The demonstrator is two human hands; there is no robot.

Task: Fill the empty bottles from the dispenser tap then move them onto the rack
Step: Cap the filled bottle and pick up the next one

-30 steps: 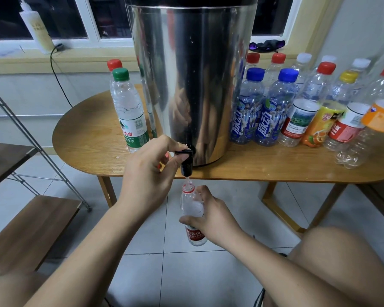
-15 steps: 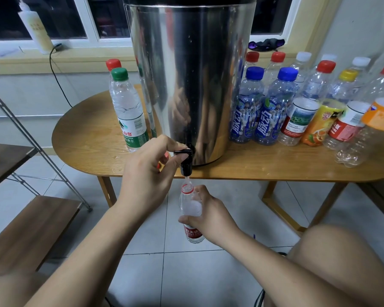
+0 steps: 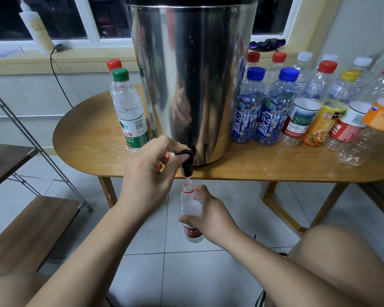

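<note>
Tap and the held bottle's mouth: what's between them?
Head view: only a thin water stream falls from the tap into the bottle; they don't touch.

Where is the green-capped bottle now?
In the head view, the green-capped bottle stands on the table left of the dispenser, in front of a red-capped bottle.

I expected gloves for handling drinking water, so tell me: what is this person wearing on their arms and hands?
Nothing that shows. The left hand and the right hand are bare, with no gloves, rings, watch or bracelet, and no sleeve shows on either arm as far as the picture's lower edge.
</note>
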